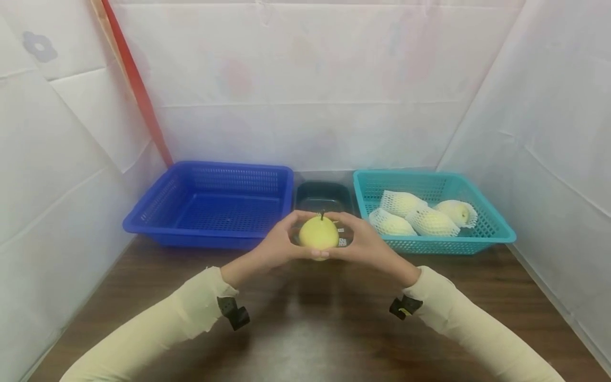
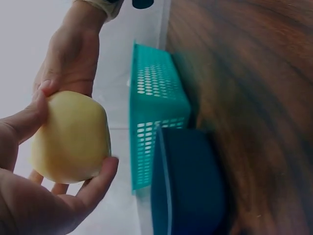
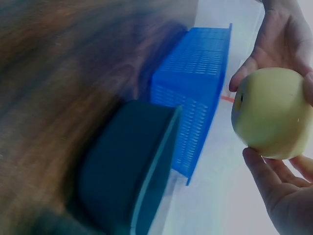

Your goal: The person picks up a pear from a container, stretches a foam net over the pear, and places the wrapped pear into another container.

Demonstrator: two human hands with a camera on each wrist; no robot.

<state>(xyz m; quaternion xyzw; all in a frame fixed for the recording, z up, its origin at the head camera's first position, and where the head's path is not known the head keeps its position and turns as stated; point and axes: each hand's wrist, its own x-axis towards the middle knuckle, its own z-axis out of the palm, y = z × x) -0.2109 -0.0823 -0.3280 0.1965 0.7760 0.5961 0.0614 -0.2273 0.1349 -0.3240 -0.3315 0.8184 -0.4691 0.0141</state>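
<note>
Both hands hold one yellow pear (image 1: 319,233) up in front of me, its dark stem pointing up. My left hand (image 1: 278,241) curls round its left side and my right hand (image 1: 359,240) round its right, with the thumbs meeting at the near side. The left wrist view shows the smooth pear (image 2: 71,137) bare of any netting, between fingers and thumbs. From the right wrist, a small dark hollow shows at one end of the pear (image 3: 274,115). Behind the hands stands a dark green bin (image 1: 323,189), partly hidden by them.
To the left is a blue perforated basket (image 1: 205,233) with nothing in it. At the right, a teal basket (image 1: 496,233) holds several pears (image 1: 431,222) in white foam nets. All stand on a dark wooden table (image 1: 305,329), with white sheeting (image 1: 305,132) around its back and sides.
</note>
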